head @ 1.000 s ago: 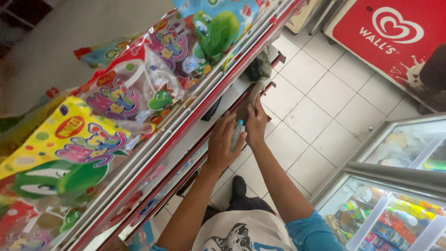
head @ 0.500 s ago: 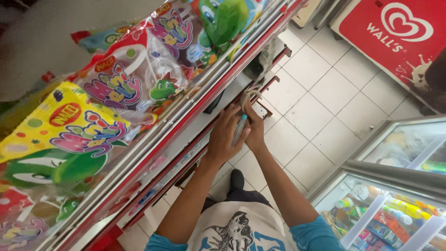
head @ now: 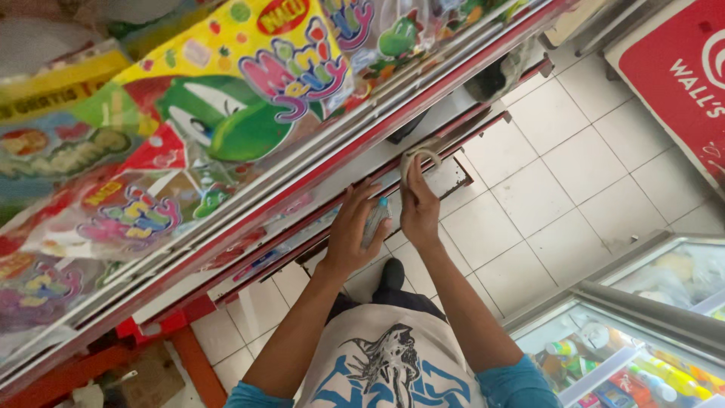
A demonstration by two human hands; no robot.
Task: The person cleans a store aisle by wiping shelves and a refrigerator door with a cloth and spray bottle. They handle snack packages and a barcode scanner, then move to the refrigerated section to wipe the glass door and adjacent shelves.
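My left hand is closed around a small grey tube with a blue end, held against the edge of a metal shelf. My right hand is right beside it, almost touching, and its fingers grip a beige ring-shaped roll of tape that rests at the shelf edge. Both forearms reach up from my white printed shirt with blue sleeves. My dark shoe shows on the floor below the hands.
Colourful bags of jelly sweets fill the upper shelves at the left. The red-edged rack runs diagonally. White floor tiles lie to the right, with a red freezer and a glass-topped chest cooler. A cardboard box sits lower left.
The view has swung, so the sweet bags now fill more of the top. Both hands stay together at the shelf edge; the tape ring now shows above my right hand.
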